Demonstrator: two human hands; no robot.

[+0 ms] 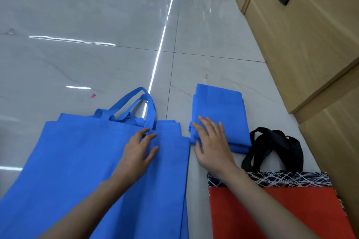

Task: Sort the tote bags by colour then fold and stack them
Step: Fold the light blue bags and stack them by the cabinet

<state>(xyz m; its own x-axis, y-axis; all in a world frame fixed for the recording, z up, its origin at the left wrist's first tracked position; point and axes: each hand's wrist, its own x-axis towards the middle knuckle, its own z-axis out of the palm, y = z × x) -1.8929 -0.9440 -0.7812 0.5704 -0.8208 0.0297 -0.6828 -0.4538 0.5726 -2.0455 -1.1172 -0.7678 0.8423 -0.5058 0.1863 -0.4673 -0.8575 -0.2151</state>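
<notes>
Both grips open: right hand (211, 145) flat on the folded blue stack (219, 106) at centre, left hand (138, 154) on unfolded blue totes (77, 161); red tote (281, 211), lower right, also unfolded.

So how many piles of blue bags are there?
2: a flat pile under the left hand, a folded stack under the right hand. Each may hide more bags.
</notes>
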